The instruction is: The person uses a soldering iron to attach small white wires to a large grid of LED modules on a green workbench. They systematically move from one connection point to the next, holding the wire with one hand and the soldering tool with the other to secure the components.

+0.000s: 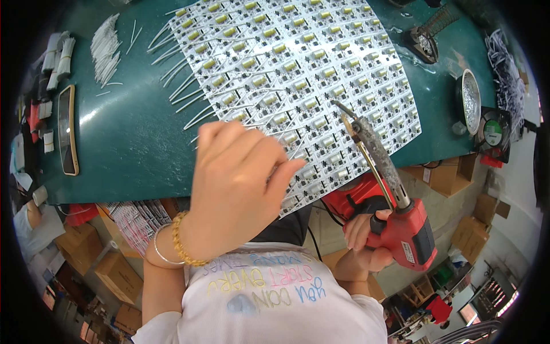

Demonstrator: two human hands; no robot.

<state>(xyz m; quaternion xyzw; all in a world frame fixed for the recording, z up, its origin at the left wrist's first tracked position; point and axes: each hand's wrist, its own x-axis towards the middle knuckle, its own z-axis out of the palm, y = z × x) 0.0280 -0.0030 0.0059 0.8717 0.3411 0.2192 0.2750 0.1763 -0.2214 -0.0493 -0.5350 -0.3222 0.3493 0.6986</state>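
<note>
A large panel of white circuit boards [375, 74] with rows of yellow components lies over the green table. Short white wires [182, 102] stick out along its left side, and more lie across its left columns. My left hand [238, 178] hovers at the panel's near left part, back of the hand up, fingers bent in; its fingertips are hidden, so what they hold is not visible. My right hand [366, 243] grips a red soldering gun [408, 235] at the panel's near right edge. The gun's dark tip and thin feed tube point up and left over the boards.
Loose white wires [106, 51] lie in a pile at the far left, near a phone [69, 131]. On the right stand a soldering iron stand [423, 45], a round metal dish [470, 102] and a solder reel [492, 132]. Cardboard boxes [119, 275] are on the floor.
</note>
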